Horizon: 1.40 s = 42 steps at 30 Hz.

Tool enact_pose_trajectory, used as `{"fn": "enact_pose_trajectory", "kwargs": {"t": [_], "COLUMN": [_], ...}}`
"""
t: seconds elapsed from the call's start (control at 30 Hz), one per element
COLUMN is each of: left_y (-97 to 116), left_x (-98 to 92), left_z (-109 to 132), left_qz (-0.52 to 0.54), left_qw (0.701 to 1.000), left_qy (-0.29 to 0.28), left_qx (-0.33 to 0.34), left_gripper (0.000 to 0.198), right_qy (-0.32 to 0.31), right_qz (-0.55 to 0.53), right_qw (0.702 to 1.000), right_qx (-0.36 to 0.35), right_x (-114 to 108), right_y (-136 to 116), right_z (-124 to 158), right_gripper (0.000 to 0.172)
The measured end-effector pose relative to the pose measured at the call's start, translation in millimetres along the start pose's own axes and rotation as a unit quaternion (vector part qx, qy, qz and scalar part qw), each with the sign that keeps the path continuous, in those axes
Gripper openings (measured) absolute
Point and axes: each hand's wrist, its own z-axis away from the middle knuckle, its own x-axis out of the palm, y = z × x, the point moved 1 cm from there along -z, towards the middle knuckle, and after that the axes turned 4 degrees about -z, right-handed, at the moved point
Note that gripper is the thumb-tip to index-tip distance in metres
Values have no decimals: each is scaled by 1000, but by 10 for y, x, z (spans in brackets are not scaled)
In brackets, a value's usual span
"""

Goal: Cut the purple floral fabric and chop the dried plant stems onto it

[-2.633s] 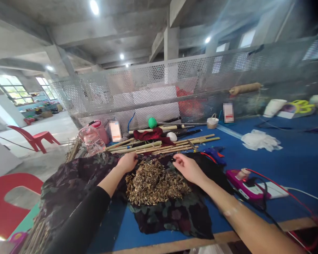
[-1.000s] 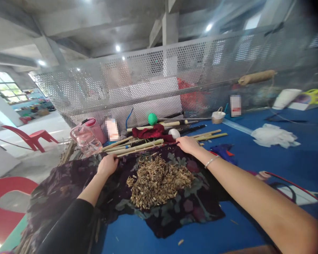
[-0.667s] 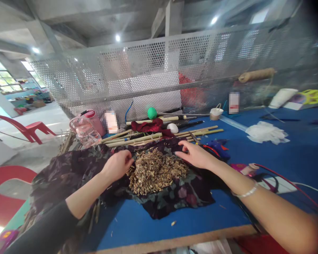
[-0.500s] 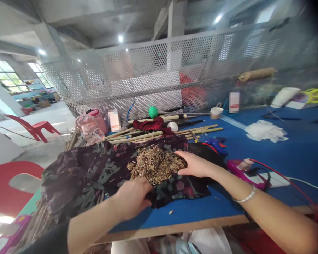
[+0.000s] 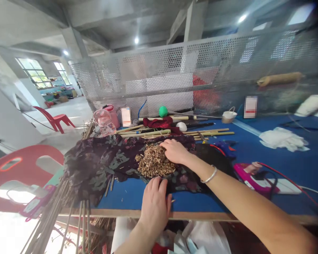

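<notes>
A heap of dry brown plant bits (image 5: 153, 165) lies on a dark flowered cloth (image 5: 95, 162) spread over the blue table (image 5: 281, 165). My right hand (image 5: 175, 151) rests palm down on the far right side of the heap, fingers curled over it. My left hand (image 5: 155, 204) lies flat near the table's front edge, fingers stretched out and touching the cloth's near hem. A silver bangle (image 5: 210, 175) circles my right wrist.
Bamboo sticks (image 5: 169, 133) lie behind the cloth, with a red cloth (image 5: 159, 122), a green ball (image 5: 163, 111) and a pink jug (image 5: 106, 120). A pink device with red wires (image 5: 250, 178) sits right. Thin sticks (image 5: 69, 218) hang off the left edge. Red chairs stand left.
My left hand left the far side of the heap and came back to the cloth's near edge. My right hand settled onto the heap. The view swung right and down.
</notes>
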Motion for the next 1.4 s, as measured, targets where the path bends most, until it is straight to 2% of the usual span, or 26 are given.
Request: {"fn": "enact_pose_trajectory", "kwargs": {"t": [0.07,0.13,0.2,0.27,0.33,0.5,0.63,0.7,0.8,0.87,1.0,1.1,1.2,1.27,1.33,1.4], "left_y": [-117,-206,-248,-261,-269,-310,-322,-325,-320,-310,-313,-377,-513,-622,-729,-824], "left_x": [109,200,254,283,306,380,381,370,402,468,553,384,64,-96,-158,-157], "left_z": [38,56,56,46,33,30,39,37,36,42,51,-1,-123,-228,-324,-383], "left_qz": [32,55,72,81,85,92,92,95,106,111,121,148,118,70,28,-2], "left_qw": [999,998,996,996,995,995,995,994,993,992,985,983,984,983,981,980], "left_qy": [36,43,45,46,47,42,44,48,47,52,120,110,97,70,26,10], "left_qx": [16,5,-10,-12,-6,-2,1,-3,-11,-18,-21,-18,-93,-154,-191,-198], "left_gripper": [34,28,26,27,26,24,25,24,24,25,22,20,34,45,50,44], "right_qy": [29,65,76,59,49,43,24,26,22,11,15,35,48,54,57,58], "right_qz": [6,9,10,15,26,41,25,14,5,12,45,43,34,31,24,13], "right_qw": [999,993,985,980,979,985,988,983,959,945,950,958,961,960,961,963], "right_qx": [-38,-98,-156,-189,-198,-159,-147,-179,-282,-326,-310,-282,-271,-272,-270,-263], "right_x": [127,270,402,503,562,566,474,434,450,511,592,550,495,476,470,468], "right_y": [-186,-338,-437,-480,-477,-355,-381,-514,-791,-920,-886,-727,-632,-621,-619,-594], "right_z": [65,123,153,144,101,-60,-86,-57,-25,-48,-156,-178,-136,-103,-87,-92], "right_gripper": [40,43,62,81,84,64,75,78,54,36,22,17,16,16,18,17]}}
